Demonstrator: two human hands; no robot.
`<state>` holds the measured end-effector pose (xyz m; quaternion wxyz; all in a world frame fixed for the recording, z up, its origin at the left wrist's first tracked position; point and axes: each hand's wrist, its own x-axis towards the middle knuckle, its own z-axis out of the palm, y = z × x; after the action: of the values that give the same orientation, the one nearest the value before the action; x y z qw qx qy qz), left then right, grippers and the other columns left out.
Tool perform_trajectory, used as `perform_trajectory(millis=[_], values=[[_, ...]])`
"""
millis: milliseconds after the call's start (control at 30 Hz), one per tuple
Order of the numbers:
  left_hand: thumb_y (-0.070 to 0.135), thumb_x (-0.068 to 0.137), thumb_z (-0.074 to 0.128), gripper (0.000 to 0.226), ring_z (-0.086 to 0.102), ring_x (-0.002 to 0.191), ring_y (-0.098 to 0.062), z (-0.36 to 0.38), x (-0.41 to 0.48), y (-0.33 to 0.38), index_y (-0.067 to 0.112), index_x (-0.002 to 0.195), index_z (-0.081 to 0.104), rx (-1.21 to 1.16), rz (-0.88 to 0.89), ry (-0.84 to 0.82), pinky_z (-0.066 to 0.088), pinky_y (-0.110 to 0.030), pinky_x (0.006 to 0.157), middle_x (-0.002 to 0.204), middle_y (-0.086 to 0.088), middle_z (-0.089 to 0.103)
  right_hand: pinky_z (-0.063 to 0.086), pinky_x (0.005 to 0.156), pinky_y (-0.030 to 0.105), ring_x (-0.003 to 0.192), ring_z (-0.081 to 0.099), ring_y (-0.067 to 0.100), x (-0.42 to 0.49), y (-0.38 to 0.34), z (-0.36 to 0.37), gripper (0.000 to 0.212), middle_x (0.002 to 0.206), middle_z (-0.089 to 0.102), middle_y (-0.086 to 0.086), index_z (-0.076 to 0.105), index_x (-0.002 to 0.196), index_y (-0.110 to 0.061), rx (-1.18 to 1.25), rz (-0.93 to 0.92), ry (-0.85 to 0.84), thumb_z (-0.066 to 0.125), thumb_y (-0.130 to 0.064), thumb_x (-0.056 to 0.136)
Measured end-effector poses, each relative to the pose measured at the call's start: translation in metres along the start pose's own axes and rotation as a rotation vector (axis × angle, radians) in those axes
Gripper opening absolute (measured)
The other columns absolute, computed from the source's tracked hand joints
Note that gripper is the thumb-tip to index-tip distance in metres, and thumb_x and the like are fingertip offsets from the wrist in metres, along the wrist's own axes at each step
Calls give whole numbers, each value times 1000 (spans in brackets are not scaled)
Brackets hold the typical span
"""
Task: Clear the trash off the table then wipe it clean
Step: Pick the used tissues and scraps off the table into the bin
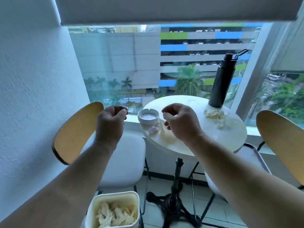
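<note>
- At the far left I see a white textured wall [32, 88], and just beside it a chair [77, 132] with a yellow-tan backrest and a pale seat.
- On the floor at the bottom edge stands a white bin [113, 209], holding crumpled pale tissues; it sits below my left arm, beside the table's black pedestal [176, 186].
- My left hand [111, 122] hovers above the chair, clear of the table's left edge, fingers curled in with thumb and fingertips pressed together; whether they pinch anything I cannot tell.
- A white ashtray [148, 116] sits at the round white table's [213, 142] left edge, with a small crumpled scrap [153, 130] just in front of it.
- My right hand [181, 122] is over the left part of the table, fingers curled loosely; a thin pale scrap shows at the fingertips, but the grip is too blurred to judge.
- A wad of crumpled tissue [215, 116] lies toward the table's far right edge, touching the base of a tall black bottle [222, 83] with a loop on its cap.
- I can read no label or writing on anything.
- A second yellow-tan chair back [283, 142] fills the right edge.
</note>
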<state>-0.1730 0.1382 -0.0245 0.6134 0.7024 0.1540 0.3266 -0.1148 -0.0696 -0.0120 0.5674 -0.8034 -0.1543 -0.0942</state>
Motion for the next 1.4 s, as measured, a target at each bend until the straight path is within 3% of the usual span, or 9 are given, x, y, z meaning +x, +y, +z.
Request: perform_trajectory(millis=[233,633,833,967,1033,1100,1200,1300,1400], values=[[18,94,67,12,72,76,-16,84,3,0,14,94,78,-39,9,-139,59,-30,64,86,-7,78,63,71,50,67,74,21,18,33,-64,12,71,75,-3,76,84,-20,-99,-2,112,68,-13,89],[8,94,69,12,71,81,-20,213,9,6,12,88,79,28,56,-352,63,-36,72,90,-13,79,63,70,37,72,74,20,88,116,-174,13,75,75,-5,78,87,-23,-113,22,178,71,-14,92],[25,73,68,26,70,101,0,205,12,20,32,96,78,500,225,-696,58,-24,86,103,15,78,53,64,25,66,65,10,113,144,-185,21,78,72,-9,75,92,-28,-144,63,98,65,-9,92],[22,80,78,41,59,117,1,193,12,18,38,117,75,890,310,-953,45,-12,97,129,23,63,45,55,18,74,64,12,129,155,-183,39,104,70,-7,74,113,-31,-206,161,-20,56,-5,91],[35,74,82,54,57,120,-1,194,13,10,40,127,70,1048,295,-1043,47,-22,105,134,24,59,48,62,21,84,67,14,136,158,-179,51,116,65,-9,72,125,-33,-299,206,-95,53,-5,87],[43,70,81,59,59,119,-5,196,13,3,43,128,67,1093,250,-1027,51,-30,104,133,22,60,54,80,28,105,66,20,141,162,-175,62,125,61,-8,67,134,-36,-488,213,-187,53,-7,81],[33,81,71,33,64,108,-14,203,11,-6,38,113,69,1080,278,-901,54,-27,90,118,14,65,48,106,38,127,52,28,148,164,-171,70,137,51,-5,57,144,-39,-819,186,-334,50,-11,81],[20,81,65,23,63,97,-19,205,12,-13,35,97,68,1042,288,-807,55,-31,81,104,8,66,49,103,33,120,59,28,151,166,-168,60,131,63,0,64,138,-36,-898,189,-371,53,-8,86],[8,76,63,27,66,89,-20,202,19,-18,33,86,69,883,246,-725,55,-29,76,93,6,70,49,87,25,103,65,24,154,173,-165,42,113,74,2,75,121,-30,-945,135,-295,60,-8,88]])
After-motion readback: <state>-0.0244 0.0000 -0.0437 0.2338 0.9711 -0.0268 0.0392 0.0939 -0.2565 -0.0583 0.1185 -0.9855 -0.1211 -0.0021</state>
